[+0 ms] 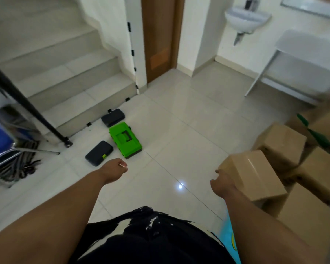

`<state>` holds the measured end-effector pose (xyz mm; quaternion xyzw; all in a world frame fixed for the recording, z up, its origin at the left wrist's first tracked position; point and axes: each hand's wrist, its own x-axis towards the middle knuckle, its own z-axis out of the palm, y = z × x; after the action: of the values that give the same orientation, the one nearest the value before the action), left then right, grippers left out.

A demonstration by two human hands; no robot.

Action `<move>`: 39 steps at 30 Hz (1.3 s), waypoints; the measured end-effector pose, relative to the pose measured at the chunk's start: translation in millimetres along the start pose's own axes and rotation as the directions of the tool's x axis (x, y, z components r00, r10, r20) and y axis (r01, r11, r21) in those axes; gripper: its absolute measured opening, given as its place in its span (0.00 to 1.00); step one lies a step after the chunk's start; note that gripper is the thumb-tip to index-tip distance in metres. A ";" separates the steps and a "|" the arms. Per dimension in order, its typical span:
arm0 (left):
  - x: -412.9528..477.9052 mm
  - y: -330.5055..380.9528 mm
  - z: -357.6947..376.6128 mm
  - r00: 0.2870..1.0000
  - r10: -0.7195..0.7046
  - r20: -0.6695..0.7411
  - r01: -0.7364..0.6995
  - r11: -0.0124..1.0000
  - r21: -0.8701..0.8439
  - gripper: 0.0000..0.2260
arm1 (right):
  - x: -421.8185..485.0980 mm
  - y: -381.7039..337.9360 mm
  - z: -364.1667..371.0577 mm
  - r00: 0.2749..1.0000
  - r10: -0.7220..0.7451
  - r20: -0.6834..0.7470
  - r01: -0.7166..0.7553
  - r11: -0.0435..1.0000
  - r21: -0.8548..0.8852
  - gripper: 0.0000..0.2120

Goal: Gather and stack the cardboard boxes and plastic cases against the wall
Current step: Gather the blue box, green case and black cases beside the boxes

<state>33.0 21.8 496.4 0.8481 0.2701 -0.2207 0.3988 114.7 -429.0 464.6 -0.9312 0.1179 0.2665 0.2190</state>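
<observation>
Position: standing on the tiled floor, looking down past both forearms.

Right hand: on the near-left corner of a cardboard box. My thumb lies over the top corner; the rest of the fingers go behind the box's side face and are hidden. I read this as a grip on the box. The box is tilted, with its glossy taped top towards me.

Left hand: out over the bare floor, back of the hand up, touching no object. The fingers fold under out of sight, so I cannot tell whether they are tight or loose.

Box pile: more cardboard boxes at my right, just behind and beneath the held one, crowded together at uneven angles.

Plastic cases, all flat on the floor ahead-left, by the foot of the stairs:
- green case, handle recess facing up, in the middle of the three.
- far grey case, close to the lowest step, just beyond the green one.
- near grey case, green latch on its edge, just left of the green one and nearest my left hand.

Surroundings: wooden door past the stairs, wall sink at upper right, mop at far left.
</observation>
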 end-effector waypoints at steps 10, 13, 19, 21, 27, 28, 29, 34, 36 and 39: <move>35.5 -136.3 -179.3 0.968 -0.198 -0.154 0.152 0.951 -0.269 0.03 | -27.4 -249.8 114.4 0.975 -0.209 0.082 0.209 0.978 0.008 0.27; 40.7 -160.8 -193.1 0.963 -0.222 -0.154 0.164 0.933 -0.320 0.03 | -33.1 -300.4 133.2 0.963 -0.251 0.093 0.252 0.968 0.008 0.27; 66.1 -183.4 -203.1 0.974 -0.217 -0.069 0.180 0.920 -0.349 0.06 | -23.0 -349.2 149.0 0.966 -0.241 0.097 0.243 0.970 -0.011 0.26; 78.3 -179.4 -210.7 0.978 -0.203 -0.056 0.172 0.924 -0.342 0.07 | -9.6 -357.2 149.4 0.973 -0.211 0.095 0.214 0.977 -0.023 0.26; 125.7 -154.1 -240.3 0.984 -0.180 -0.003 0.169 0.931 -0.323 0.07 | 46.2 -383.9 146.9 0.990 -0.110 0.090 0.109 0.994 0.017 0.27; 137.0 -148.9 -245.5 0.983 -0.181 -0.002 0.171 0.930 -0.327 0.08 | 59.4 -390.7 145.0 0.990 -0.100 0.096 0.099 0.995 0.021 0.27; 148.6 -143.9 -250.6 0.983 -0.184 -0.002 0.174 0.928 -0.329 0.08 | 74.2 -398.0 142.9 0.990 -0.092 0.104 0.090 0.996 0.020 0.27; 225.1 -121.1 -272.8 0.974 -0.226 0.008 0.216 0.918 -0.332 0.07 | 165.5 -445.4 132.4 0.988 -0.085 0.132 0.080 0.996 0.043 0.28; 256.2 -113.6 -280.9 0.961 -0.277 0.002 0.261 0.902 -0.345 0.06 | 207.4 -467.9 130.3 0.984 -0.073 0.163 0.066 0.997 0.051 0.28; 298.4 -101.8 -286.3 0.934 -0.358 0.000 0.336 0.877 -0.345 0.06 | 273.7 -493.1 138.3 0.971 -0.067 0.229 0.062 0.998 0.033 0.31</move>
<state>239.7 388.4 431.1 0.7111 0.4640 -0.2117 0.4840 446.1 40.1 379.4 -0.8946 0.0648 0.3636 0.2517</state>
